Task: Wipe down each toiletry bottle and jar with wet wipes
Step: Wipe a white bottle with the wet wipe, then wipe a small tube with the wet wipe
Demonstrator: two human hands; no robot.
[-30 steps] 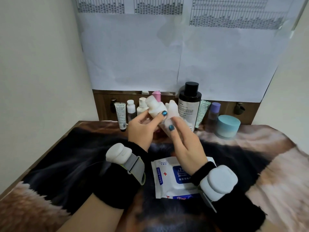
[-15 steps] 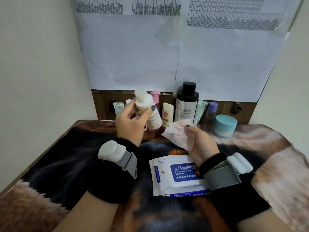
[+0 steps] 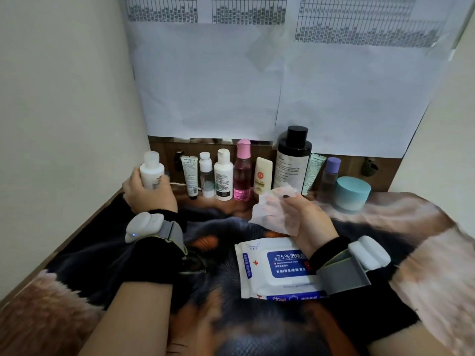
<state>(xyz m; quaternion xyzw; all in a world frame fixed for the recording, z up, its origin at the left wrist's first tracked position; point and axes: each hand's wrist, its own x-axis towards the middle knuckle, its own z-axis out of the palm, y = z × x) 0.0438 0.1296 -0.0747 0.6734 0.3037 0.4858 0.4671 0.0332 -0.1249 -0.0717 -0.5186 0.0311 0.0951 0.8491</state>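
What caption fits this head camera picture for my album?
Left hand holds a white bottle at the row's end; right hand holds a wipe.

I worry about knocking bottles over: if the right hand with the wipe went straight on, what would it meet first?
Probably the cream tube or the black-capped bottle just behind the wipe in the right hand; depth is unclear.

Dim, even indoor light, soft shadows, wide-angle bending at the edges, printed sheets [image 3: 359, 19] at 12 o'clock blurred, no glare
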